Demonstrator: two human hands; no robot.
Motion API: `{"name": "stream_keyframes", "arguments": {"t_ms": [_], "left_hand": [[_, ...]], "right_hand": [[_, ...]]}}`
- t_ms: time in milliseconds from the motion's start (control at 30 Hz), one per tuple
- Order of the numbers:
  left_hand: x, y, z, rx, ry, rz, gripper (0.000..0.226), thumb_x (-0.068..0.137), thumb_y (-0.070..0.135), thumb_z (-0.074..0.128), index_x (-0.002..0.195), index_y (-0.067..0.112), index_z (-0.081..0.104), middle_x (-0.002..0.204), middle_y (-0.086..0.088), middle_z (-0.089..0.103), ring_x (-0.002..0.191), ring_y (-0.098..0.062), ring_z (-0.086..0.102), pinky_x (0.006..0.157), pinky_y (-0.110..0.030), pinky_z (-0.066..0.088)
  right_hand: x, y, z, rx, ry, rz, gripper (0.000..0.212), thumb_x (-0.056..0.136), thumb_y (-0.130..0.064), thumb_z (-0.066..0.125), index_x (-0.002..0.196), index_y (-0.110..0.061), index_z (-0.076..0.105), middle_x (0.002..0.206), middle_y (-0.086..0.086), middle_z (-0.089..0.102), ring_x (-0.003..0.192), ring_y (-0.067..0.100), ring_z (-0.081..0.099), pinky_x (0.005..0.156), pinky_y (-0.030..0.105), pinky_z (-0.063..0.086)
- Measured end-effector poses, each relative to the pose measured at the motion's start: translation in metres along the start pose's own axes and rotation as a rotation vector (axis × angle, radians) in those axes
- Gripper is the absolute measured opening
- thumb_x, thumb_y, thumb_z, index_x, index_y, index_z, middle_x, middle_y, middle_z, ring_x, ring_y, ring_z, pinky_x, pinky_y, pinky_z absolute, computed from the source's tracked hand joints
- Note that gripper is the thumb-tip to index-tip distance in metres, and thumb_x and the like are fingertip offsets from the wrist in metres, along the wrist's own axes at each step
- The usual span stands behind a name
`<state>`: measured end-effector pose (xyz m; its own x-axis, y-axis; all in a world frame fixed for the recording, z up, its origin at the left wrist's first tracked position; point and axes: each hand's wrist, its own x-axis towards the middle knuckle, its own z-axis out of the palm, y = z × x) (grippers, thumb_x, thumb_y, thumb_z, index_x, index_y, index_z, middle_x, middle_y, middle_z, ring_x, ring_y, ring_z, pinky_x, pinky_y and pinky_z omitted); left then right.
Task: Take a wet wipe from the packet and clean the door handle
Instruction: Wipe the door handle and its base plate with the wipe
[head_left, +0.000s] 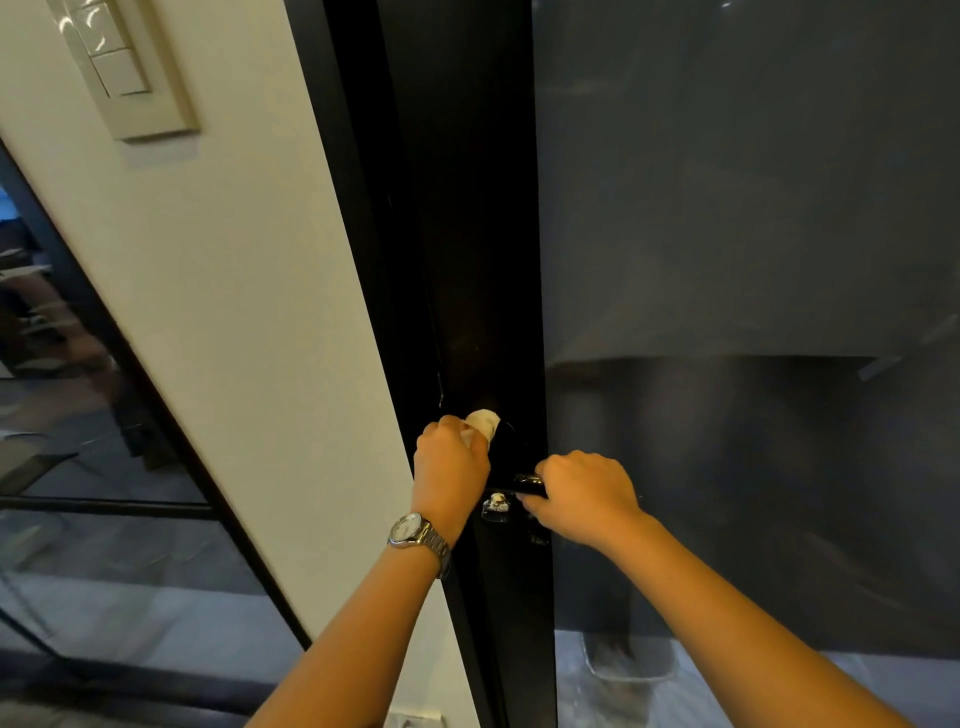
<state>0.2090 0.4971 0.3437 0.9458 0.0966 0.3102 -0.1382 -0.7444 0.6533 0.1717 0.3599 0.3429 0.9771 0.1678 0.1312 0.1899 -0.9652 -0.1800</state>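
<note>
The black door handle (527, 484) juts from the dark door frame, low in the middle of the view. My right hand (584, 496) grips the handle's lever, fingers curled round it. My left hand (451, 467), with a metal watch on its wrist, holds a bunched white wet wipe (483, 422) against the black frame just above and left of the handle. Only the top of the wipe shows past my fingers. A shiny lock plate (496, 506) sits below the handle. The wipes packet is not in view.
A cream wall (234, 312) with a light switch panel (124, 67) stands left of the black door frame (467, 234). Dark frosted glass (753, 208) fills the door on the right. Another glass panel with a black frame is at the far left.
</note>
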Motion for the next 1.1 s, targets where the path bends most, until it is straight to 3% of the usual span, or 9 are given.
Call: {"name": "stream_keyframes", "arguments": {"t_ms": [67, 200, 300, 433, 633, 733, 833, 933, 1100], "left_hand": [[0.003, -0.002, 0.002, -0.049, 0.007, -0.022, 0.027, 0.094, 0.017, 0.042, 0.1, -0.005, 0.058, 0.092, -0.024, 0.061, 0.063, -0.027, 0.053, 0.045, -0.018, 0.031], [0.005, -0.001, 0.0, 0.007, 0.054, 0.092, 0.029, 0.095, 0.018, 0.044, 0.094, -0.005, 0.061, 0.09, -0.023, 0.06, 0.064, -0.026, 0.053, 0.053, -0.024, 0.037], [0.012, 0.0, -0.004, 0.086, 0.038, 0.138, 0.023, 0.094, 0.012, 0.046, 0.098, -0.004, 0.062, 0.094, -0.022, 0.062, 0.077, -0.032, 0.061, 0.068, -0.036, 0.051], [0.022, 0.004, -0.01, 0.162, -0.029, 0.13, 0.02, 0.091, 0.001, 0.05, 0.106, -0.009, 0.058, 0.102, -0.029, 0.062, 0.094, -0.042, 0.062, 0.084, -0.044, 0.051], [0.013, -0.014, -0.002, 0.261, -0.128, 0.085, 0.013, 0.089, -0.002, 0.047, 0.089, -0.006, 0.059, 0.088, -0.026, 0.064, 0.084, -0.039, 0.063, 0.076, -0.041, 0.053], [0.003, -0.018, 0.004, 0.172, -0.107, 0.064, 0.015, 0.092, 0.004, 0.045, 0.095, -0.006, 0.056, 0.09, -0.026, 0.063, 0.082, -0.039, 0.063, 0.072, -0.04, 0.052], [0.007, -0.017, -0.003, 0.158, -0.027, 0.071, 0.019, 0.094, 0.008, 0.044, 0.102, -0.006, 0.053, 0.089, -0.025, 0.063, 0.079, -0.04, 0.063, 0.067, -0.039, 0.051], [0.01, -0.012, -0.01, 0.113, 0.044, 0.166, 0.019, 0.094, 0.011, 0.045, 0.1, -0.005, 0.054, 0.08, -0.023, 0.065, 0.071, -0.036, 0.064, 0.062, -0.035, 0.05], [0.022, 0.001, -0.014, 0.132, 0.056, 0.327, 0.019, 0.092, 0.006, 0.049, 0.092, -0.01, 0.059, 0.074, -0.026, 0.064, 0.065, -0.037, 0.064, 0.062, -0.037, 0.051]], "right_hand": [[0.0, -0.001, 0.0, -0.01, 0.008, 0.009, 0.029, 0.091, -0.041, 0.05, 0.099, -0.016, 0.062, 0.097, 0.004, 0.067, 0.089, 0.024, 0.063, 0.062, 0.03, 0.037], [-0.001, -0.002, 0.0, -0.031, 0.035, 0.013, 0.029, 0.091, -0.04, 0.049, 0.1, -0.016, 0.062, 0.095, 0.004, 0.067, 0.088, 0.024, 0.063, 0.062, 0.03, 0.037], [-0.002, -0.002, 0.002, -0.028, 0.051, 0.006, 0.029, 0.091, -0.04, 0.048, 0.1, -0.016, 0.063, 0.093, 0.004, 0.067, 0.086, 0.024, 0.063, 0.06, 0.03, 0.037], [-0.001, -0.001, 0.002, -0.014, 0.071, -0.007, 0.03, 0.092, -0.04, 0.047, 0.103, -0.017, 0.062, 0.094, 0.004, 0.067, 0.087, 0.024, 0.063, 0.06, 0.029, 0.036], [-0.003, 0.0, 0.002, -0.012, 0.074, -0.016, 0.029, 0.093, -0.039, 0.046, 0.102, -0.017, 0.062, 0.088, 0.004, 0.064, 0.082, 0.021, 0.061, 0.055, 0.027, 0.033], [-0.002, 0.0, 0.003, -0.024, 0.082, -0.013, 0.028, 0.093, -0.039, 0.046, 0.1, -0.018, 0.062, 0.078, 0.001, 0.055, 0.078, 0.02, 0.06, 0.048, 0.025, 0.029], [0.0, 0.001, 0.004, -0.025, 0.084, -0.026, 0.029, 0.093, -0.04, 0.045, 0.1, -0.019, 0.062, 0.083, 0.002, 0.062, 0.082, 0.02, 0.063, 0.048, 0.025, 0.029], [0.001, 0.003, 0.007, -0.032, 0.09, -0.027, 0.029, 0.093, -0.041, 0.045, 0.1, -0.019, 0.062, 0.084, 0.001, 0.063, 0.082, 0.021, 0.063, 0.046, 0.023, 0.024], [0.005, 0.003, 0.009, -0.048, 0.111, -0.035, 0.031, 0.093, -0.042, 0.043, 0.102, -0.02, 0.062, 0.09, 0.001, 0.066, 0.082, 0.02, 0.063, 0.055, 0.026, 0.036]]}}
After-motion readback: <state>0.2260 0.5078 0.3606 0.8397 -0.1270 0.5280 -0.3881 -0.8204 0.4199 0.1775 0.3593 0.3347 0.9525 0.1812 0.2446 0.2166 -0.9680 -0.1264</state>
